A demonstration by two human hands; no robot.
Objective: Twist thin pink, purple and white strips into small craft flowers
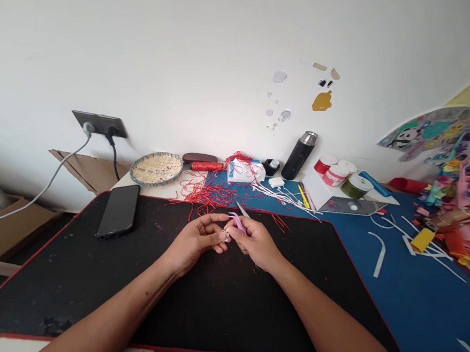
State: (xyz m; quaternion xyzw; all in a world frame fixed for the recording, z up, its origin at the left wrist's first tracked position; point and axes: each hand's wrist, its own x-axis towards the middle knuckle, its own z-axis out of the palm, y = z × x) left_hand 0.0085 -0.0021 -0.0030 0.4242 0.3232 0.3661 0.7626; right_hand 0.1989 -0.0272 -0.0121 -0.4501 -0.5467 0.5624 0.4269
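Note:
My left hand [195, 240] pinches a small pale bead-like piece [226, 235] between thumb and fingers, above a black desk mat [65, 284]. My right hand [256, 244] holds a slim pink-handled tool [237, 222] with a thin metal tip [242, 210], probably tweezers. Its fingers meet my left fingertips, and the small piece sits where they come together. Fingers hide much of the tool and the piece. A tangle of thin red strands [208, 195] lies just beyond my hands, at the mat's far edge.
A black phone [119, 211] lies on the mat at left. Along the wall stand a woven basket [156, 168], a red thread spool [207, 166] and a black thermos [299, 155]. White strips [285, 197] and ribbon rolls [356, 185] lie on blue desk surface. Colourful paper pieces [463, 219] pile up at right.

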